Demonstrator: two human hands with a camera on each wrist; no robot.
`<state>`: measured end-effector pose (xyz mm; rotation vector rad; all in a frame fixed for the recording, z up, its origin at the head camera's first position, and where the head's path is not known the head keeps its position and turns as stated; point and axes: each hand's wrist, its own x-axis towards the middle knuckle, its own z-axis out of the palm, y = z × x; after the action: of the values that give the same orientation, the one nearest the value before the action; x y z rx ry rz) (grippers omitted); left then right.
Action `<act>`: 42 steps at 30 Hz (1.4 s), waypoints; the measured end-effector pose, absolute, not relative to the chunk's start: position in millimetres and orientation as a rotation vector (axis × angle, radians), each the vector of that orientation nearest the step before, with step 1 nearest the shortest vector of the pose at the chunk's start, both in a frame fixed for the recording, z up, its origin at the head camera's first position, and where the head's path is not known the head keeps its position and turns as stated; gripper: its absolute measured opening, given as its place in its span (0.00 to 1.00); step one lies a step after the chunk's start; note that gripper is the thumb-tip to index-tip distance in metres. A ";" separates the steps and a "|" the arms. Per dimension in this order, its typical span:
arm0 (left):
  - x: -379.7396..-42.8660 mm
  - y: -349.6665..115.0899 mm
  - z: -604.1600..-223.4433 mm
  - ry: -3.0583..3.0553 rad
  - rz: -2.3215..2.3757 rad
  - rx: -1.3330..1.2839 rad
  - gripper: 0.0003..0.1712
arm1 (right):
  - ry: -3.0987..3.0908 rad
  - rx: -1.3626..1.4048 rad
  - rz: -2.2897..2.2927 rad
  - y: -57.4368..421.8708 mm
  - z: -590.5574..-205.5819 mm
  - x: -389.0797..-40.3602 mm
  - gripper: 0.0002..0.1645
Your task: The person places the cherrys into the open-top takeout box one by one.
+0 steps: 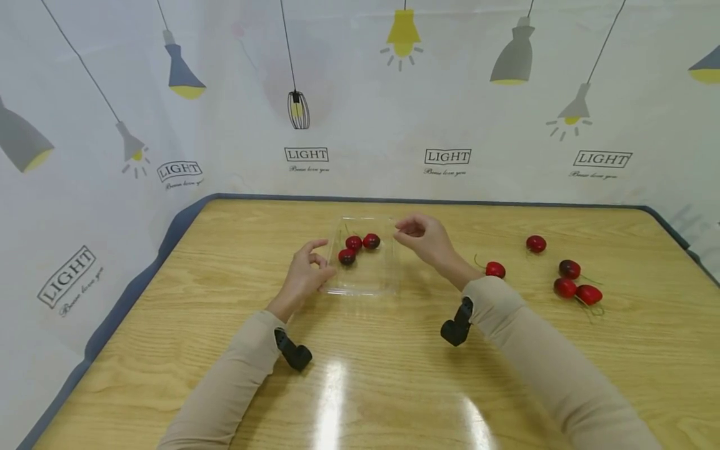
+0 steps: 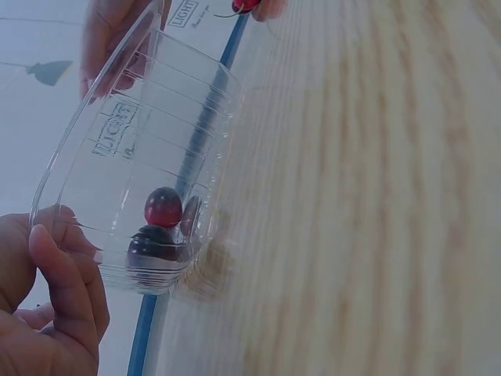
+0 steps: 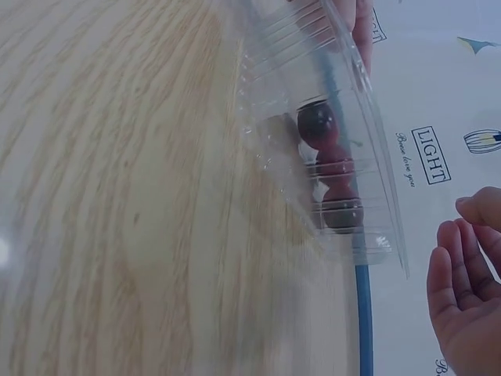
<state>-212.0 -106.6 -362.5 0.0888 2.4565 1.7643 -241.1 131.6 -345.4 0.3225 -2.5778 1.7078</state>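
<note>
A clear plastic container stands on the table with three dark red cherries inside, grouped toward its left and far part. At the container's left side, my left hand pinches the rim between thumb and fingers. My right hand hovers by the far right corner. Its fingers are loosely bent, with nothing between them and the thumb, and it looks apart from the container in the right wrist view.
Right of the container, a stemmed cherry lies beside my right wrist. Farther right are another cherry and a cluster of three, including one cherry with a curled stem. A lamp-printed backdrop borders the wooden table.
</note>
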 end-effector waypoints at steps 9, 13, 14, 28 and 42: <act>-204.4 -104.6 -351.6 2.461 1.763 0.096 0.34 | -2.595 0.306 1.695 144.2 -346.2 -236.4 0.13; -216.1 -108.7 -368.9 2.472 1.766 0.094 0.35 | -2.603 0.313 1.680 150.1 -345.7 -233.5 0.13; -218.3 -109.4 -372.7 2.479 1.765 0.098 0.35 | -2.598 0.320 1.683 151.7 -345.6 -232.4 0.13; -219.6 -109.7 -375.7 2.491 1.747 0.098 0.34 | -2.618 0.378 1.607 178.2 -349.6 -211.0 0.13; -219.0 -108.9 -374.7 2.489 1.747 0.094 0.35 | -2.630 0.438 1.599 193.1 -349.6 -195.9 0.14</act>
<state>-219.0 -108.9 -374.7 0.0940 2.4888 1.7474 -195.9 193.1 -349.6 0.4376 -2.6304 1.5986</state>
